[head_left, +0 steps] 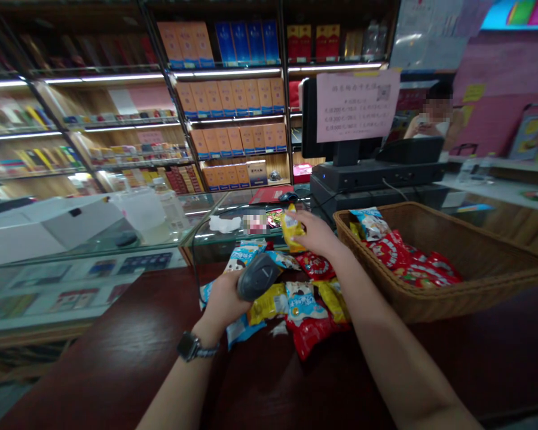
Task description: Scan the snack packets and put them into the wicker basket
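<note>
Dark-wood counter (94, 370): left hand (222, 301) gripping barcode scanner (257, 276); right hand (316, 233) pinching yellow snack packet (292, 230), partly hidden

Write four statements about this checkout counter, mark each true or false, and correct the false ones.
1. The left hand grips a handheld barcode scanner. True.
2. The right hand holds a red packet. False: it holds a yellow snack packet.
3. A pile of snack packets lies on the dark red counter. True.
4. The wicker basket stands left of the scanner. False: it stands to the right of both hands.
</note>
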The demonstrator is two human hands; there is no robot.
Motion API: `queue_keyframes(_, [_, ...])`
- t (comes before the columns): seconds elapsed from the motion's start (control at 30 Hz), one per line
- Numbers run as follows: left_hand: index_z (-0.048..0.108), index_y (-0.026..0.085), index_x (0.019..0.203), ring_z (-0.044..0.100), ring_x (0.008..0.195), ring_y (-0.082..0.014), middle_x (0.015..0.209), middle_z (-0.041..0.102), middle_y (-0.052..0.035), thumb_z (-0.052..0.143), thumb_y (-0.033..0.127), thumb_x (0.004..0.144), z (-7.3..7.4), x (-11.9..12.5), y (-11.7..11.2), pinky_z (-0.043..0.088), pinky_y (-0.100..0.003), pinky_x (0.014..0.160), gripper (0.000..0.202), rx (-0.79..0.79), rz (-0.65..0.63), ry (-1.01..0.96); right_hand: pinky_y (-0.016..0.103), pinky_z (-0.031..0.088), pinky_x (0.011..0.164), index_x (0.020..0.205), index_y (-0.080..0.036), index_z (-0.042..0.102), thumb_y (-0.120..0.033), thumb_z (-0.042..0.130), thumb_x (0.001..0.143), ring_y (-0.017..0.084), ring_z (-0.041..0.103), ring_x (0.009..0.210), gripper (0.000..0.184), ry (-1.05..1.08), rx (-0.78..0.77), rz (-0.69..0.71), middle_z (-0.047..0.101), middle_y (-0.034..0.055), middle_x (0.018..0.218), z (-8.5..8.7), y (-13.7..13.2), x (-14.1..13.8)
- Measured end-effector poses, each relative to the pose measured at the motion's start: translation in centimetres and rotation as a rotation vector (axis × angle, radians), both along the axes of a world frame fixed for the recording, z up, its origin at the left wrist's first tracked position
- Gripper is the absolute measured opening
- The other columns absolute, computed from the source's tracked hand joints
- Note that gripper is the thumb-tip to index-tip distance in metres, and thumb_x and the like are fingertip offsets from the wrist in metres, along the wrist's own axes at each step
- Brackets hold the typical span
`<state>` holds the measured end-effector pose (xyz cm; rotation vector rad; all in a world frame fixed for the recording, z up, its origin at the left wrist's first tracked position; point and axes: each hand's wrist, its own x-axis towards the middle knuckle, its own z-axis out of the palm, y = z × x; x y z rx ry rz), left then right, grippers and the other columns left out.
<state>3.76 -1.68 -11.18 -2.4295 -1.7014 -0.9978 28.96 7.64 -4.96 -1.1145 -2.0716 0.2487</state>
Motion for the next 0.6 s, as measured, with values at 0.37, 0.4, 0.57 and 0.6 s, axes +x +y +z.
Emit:
queue_keyframes(0.37, [0.068,0.018,0.072,0.07,0.068,-0.0235,0.071,0.074,-0.0065,0.058,0.023,0.065,-0.2,-0.4,0.4,0.049,-0.028,0.06,0.013,-0.04,0.031,0.042,0.076,0.009,0.107,0.153,-0.009,0.015,-0.043,0.064,0.08,0.048,-0.005,0.146,0.095,0.356,0.317,-0.963,-0.003,0.027,0.16,5.0,-4.9,3.0])
queue_keyframes(0.4, [0.068,0.018,0.071,0.07,0.068,-0.0237,0.071,0.074,-0.0064,0.058,0.023,0.065,-0.1,-0.4,0.4,0.049,-0.028,0.059,0.013,-0.041,0.032,0.044,0.077,0.009,0.107,0.153,-0.01,0.017,-0.043,0.064,0.08,0.047,-0.004,0.146,0.094,0.341,0.317,-0.946,-0.002,0.0261,0.16,4.9,-4.8,2.9])
queue_keyframes(0.57, [0.069,0.017,0.073,0.07,0.068,-0.0247,0.072,0.074,-0.0073,0.058,0.022,0.065,0.0,-0.4,0.5,0.049,-0.029,0.06,0.014,-0.044,0.007,0.038,0.061,0.023,0.114,0.144,-0.01,0.043,-0.042,0.064,0.08,0.04,0.022,0.145,0.075,0.173,0.239,-0.651,0.028,0.021,0.156,3.7,-3.3,1.6])
queue_keyframes(0.6, [0.069,0.017,0.074,0.07,0.068,-0.0247,0.072,0.074,-0.0077,0.059,0.022,0.065,-0.1,-0.5,0.5,0.049,-0.029,0.061,0.014,-0.046,0.003,0.029,0.053,0.03,0.114,0.139,-0.011,0.051,-0.041,0.062,0.082,0.035,0.035,0.14,0.065,0.125,0.178,-0.531,0.041,0.0194,0.149,3.2,-2.7,1.5])
